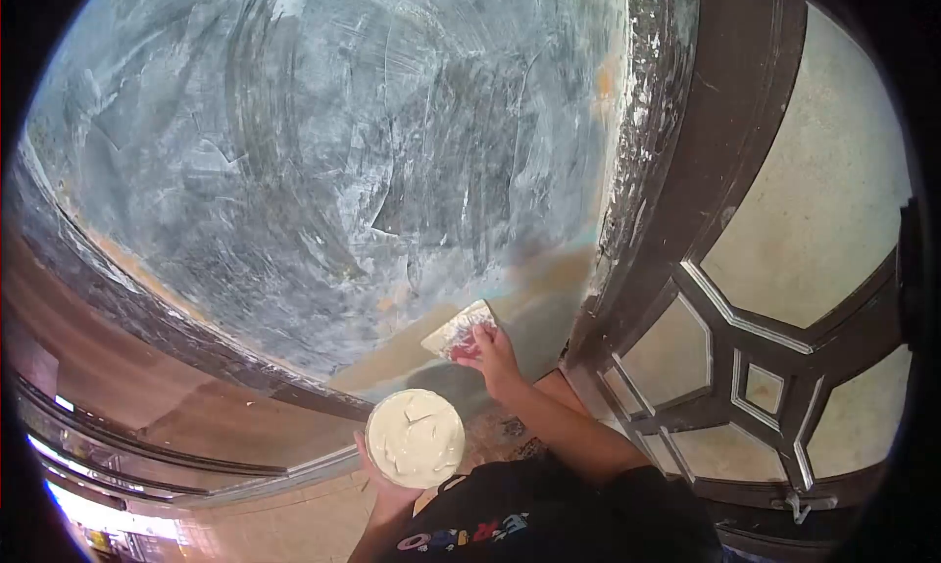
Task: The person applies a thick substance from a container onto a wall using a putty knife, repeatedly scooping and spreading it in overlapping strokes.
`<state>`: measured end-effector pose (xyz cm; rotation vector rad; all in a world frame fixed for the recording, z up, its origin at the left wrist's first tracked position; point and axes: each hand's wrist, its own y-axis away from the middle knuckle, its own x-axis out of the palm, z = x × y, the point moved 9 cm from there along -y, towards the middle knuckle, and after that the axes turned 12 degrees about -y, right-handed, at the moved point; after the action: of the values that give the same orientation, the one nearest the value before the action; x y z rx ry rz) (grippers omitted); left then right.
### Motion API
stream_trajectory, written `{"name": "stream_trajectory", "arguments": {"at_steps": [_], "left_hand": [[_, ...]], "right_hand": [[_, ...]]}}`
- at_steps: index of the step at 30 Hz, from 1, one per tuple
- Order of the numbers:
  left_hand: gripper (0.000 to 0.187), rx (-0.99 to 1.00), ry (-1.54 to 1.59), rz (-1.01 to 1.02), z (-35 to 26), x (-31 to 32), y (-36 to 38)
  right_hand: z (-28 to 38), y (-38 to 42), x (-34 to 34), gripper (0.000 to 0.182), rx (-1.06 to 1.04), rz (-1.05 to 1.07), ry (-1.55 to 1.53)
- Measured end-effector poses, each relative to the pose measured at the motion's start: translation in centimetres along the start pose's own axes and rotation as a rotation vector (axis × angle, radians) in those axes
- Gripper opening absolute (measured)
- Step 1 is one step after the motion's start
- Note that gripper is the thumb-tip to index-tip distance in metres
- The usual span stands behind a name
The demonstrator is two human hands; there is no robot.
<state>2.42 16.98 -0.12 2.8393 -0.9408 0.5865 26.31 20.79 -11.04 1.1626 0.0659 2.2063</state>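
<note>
My right hand [490,358] grips a putty scraper [463,330] with a wide blade smeared in pale putty. The blade lies close against the lower part of the wall [323,151], which is streaked with grey and white filler. Below and to the left, my left hand [384,473] holds a round tub of putty [416,438] from beneath and the side. Cream-coloured putty fills the tub, its surface marked by scrapes. Most of the left fingers are hidden under the tub.
A dark door [750,308] with pale panels and silver trim stands to the right, beside a frame [652,122] spattered with white. Brown sliding panels [176,367] run along the left. Light floor tiles [294,519] show below, and a bright opening [108,514] lies at lower left.
</note>
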Motion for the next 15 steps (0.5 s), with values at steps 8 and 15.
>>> {"name": "stream_trajectory", "arguments": {"at_steps": [8,15], "left_hand": [[0.078,-0.211,0.311,-0.174,2.8,-2.6,0.6],[0.078,-0.208,0.324,-0.128,2.4,-2.1,0.7]], "right_hand": [[-4.3,-0.1,-5.1,0.038,0.140,-0.131,-0.007],[-2.1,-0.6,-1.1,0.038,0.011,-0.040,0.044]]}}
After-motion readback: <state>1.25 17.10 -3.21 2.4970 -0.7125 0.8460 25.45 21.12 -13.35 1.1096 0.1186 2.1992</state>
